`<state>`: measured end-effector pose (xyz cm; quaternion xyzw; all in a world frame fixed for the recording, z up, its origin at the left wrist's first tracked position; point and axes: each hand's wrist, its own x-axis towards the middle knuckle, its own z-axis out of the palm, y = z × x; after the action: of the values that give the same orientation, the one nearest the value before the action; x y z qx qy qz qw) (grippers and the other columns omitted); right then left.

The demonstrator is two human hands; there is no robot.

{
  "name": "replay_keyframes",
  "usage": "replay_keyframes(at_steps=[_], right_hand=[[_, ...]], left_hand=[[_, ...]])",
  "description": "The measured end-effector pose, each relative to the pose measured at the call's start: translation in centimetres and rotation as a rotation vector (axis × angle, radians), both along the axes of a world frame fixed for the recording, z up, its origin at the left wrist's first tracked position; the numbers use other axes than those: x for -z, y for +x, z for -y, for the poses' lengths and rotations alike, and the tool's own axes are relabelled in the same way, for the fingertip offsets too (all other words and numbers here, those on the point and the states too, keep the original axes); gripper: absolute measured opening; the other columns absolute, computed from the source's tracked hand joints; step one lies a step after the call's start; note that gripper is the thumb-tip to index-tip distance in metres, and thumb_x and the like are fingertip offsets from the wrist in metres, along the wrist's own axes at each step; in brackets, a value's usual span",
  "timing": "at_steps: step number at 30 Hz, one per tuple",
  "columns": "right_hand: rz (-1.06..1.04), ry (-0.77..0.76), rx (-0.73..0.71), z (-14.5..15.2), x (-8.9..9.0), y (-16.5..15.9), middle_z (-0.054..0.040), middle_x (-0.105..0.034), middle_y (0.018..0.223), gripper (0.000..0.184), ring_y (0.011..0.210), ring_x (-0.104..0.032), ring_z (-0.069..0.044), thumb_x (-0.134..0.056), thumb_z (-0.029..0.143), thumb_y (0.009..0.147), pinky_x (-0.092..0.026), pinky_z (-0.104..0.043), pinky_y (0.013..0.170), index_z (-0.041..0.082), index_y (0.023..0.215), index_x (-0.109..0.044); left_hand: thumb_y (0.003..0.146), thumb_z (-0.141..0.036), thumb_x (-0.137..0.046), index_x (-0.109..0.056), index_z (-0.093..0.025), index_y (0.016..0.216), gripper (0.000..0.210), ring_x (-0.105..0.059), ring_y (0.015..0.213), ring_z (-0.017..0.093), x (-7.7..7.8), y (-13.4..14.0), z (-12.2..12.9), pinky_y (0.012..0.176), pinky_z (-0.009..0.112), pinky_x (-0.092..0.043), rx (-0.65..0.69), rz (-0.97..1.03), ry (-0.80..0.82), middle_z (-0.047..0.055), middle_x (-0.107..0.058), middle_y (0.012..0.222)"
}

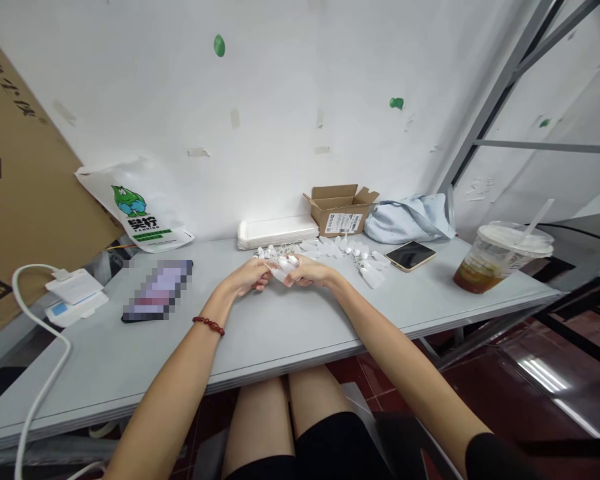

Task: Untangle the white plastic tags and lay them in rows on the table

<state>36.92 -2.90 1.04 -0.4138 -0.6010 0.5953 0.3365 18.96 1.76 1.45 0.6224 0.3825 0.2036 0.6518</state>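
Note:
Close together above the table's middle, my left hand (251, 275) and my right hand (307, 271) meet at a small translucent white plastic piece (281, 272). The fingers of my left hand pinch its left side, and a red bead bracelet circles that wrist. My right hand is closed on the right side of the piece. Its exact kind is too small to make out. Just behind my hands lies a loose spread of similar white plastic pieces (330, 248), some reaching right to a flat clear-white one (371, 275).
Along the wall stand a stack of white trays (275, 232), an open cardboard box (341, 213) and a light-blue cloth bag (405, 219). A phone (411, 255) and an iced drink cup (495, 260) are at right. Leftward are a blurred-screen phone (159, 290), white chargers (77, 293) and a white bag (140, 207).

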Motion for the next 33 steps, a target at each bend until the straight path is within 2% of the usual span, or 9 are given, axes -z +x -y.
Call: replay_keyframes(at_steps=[8, 11, 16, 18, 21, 25, 27, 30, 33], right_hand=[[0.121, 0.016, 0.015, -0.1, 0.0, 0.0, 0.0095, -0.038, 0.049, 0.027, 0.040, -0.026, -0.002, -0.069, 0.016, 0.053, -0.015, -0.017, 0.035, 0.019, 0.065, -0.045], [0.122, 0.023, 0.026, -0.1, 0.0, 0.3, 0.0090, -0.040, 0.050, 0.026, 0.041, -0.027, -0.003, -0.069, 0.015, 0.053, -0.016, -0.017, 0.035, 0.018, 0.068, -0.048], [0.072, 0.044, 0.048, -0.2, -0.1, 0.7, 0.0093, -0.039, 0.053, 0.028, 0.042, -0.026, -0.003, -0.069, 0.016, 0.055, -0.016, -0.017, 0.035, 0.018, 0.075, -0.050], [0.044, 0.048, 0.054, -0.1, -0.1, 0.7, 0.0097, -0.038, 0.053, 0.029, 0.042, -0.025, -0.003, -0.070, 0.016, 0.054, -0.016, -0.017, 0.035, 0.019, 0.073, -0.048], [0.017, 0.045, 0.066, -0.1, 0.0, 0.6, 0.0101, -0.037, 0.053, 0.033, 0.042, -0.025, -0.002, -0.071, 0.016, 0.053, -0.015, -0.017, 0.036, 0.019, 0.069, -0.042], [0.047, 0.041, 0.045, -0.1, 0.2, 0.4, 0.0093, -0.040, 0.052, 0.029, 0.042, -0.026, -0.003, -0.070, 0.018, 0.054, -0.015, -0.018, 0.035, 0.019, 0.068, -0.044], [0.053, 0.045, 0.038, -0.2, 0.2, 0.4, 0.0093, -0.040, 0.051, 0.027, 0.041, -0.026, -0.003, -0.070, 0.017, 0.055, -0.015, -0.018, 0.035, 0.019, 0.068, -0.046], [0.042, 0.060, 0.049, -0.1, 0.1, 0.5, 0.0093, -0.039, 0.051, 0.026, 0.041, -0.026, -0.003, -0.070, 0.016, 0.054, -0.016, -0.018, 0.035, 0.018, 0.067, -0.046], [0.057, 0.065, 0.048, -0.1, 0.0, 0.5, 0.0087, -0.040, 0.050, 0.025, 0.041, -0.027, -0.003, -0.069, 0.016, 0.054, -0.016, -0.019, 0.035, 0.019, 0.065, -0.046]], left_hand=[[0.071, -0.039, -0.065, -0.037, -0.020, 0.051, 0.039, -0.017, 0.037, 0.003, 0.6, 0.8, 0.2, 0.035, 0.018, -0.012, -0.137, -0.143, 0.095, -0.008, -0.025, 0.044], [0.070, -0.035, -0.065, -0.043, -0.019, 0.055, 0.031, -0.020, 0.040, 0.004, -0.1, 0.2, 0.3, 0.037, 0.018, -0.017, -0.065, -0.089, 0.121, -0.008, -0.027, 0.047], [0.066, -0.025, -0.065, -0.055, -0.017, 0.073, 0.015, -0.022, 0.045, 0.005, -0.9, -0.8, 0.3, 0.041, 0.018, -0.023, 0.061, 0.071, 0.053, -0.008, -0.030, 0.053], [0.065, -0.025, -0.065, -0.055, -0.016, 0.074, 0.016, -0.022, 0.045, 0.005, -0.7, -0.7, 0.2, 0.042, 0.018, -0.024, 0.075, 0.095, 0.067, -0.009, -0.028, 0.053], [0.066, -0.025, -0.065, -0.047, -0.018, 0.064, 0.020, -0.021, 0.045, 0.005, 0.1, -0.2, 0.0, 0.042, 0.018, -0.024, 0.070, 0.099, 0.126, -0.009, -0.025, 0.052], [0.071, -0.030, -0.060, -0.040, -0.019, 0.056, 0.027, -0.021, 0.043, 0.005, 0.6, 0.2, -0.1, 0.039, 0.019, -0.022, -0.047, 0.017, 0.218, -0.008, -0.025, 0.049], [0.071, -0.028, -0.057, -0.045, -0.018, 0.058, 0.021, -0.025, 0.043, 0.005, 0.3, 0.0, 0.1, 0.039, 0.019, -0.025, -0.006, -0.005, 0.219, -0.007, -0.031, 0.051], [0.068, -0.023, -0.058, -0.054, -0.017, 0.073, 0.009, -0.028, 0.045, 0.005, -0.4, -0.5, 0.3, 0.042, 0.018, -0.029, 0.118, 0.027, 0.144, -0.006, -0.038, 0.058], [0.067, -0.026, -0.062, -0.054, -0.017, 0.077, 0.015, -0.031, 0.045, 0.005, -0.5, -0.6, 0.3, 0.042, 0.019, -0.032, 0.091, 0.039, 0.138, -0.006, -0.039, 0.059]])
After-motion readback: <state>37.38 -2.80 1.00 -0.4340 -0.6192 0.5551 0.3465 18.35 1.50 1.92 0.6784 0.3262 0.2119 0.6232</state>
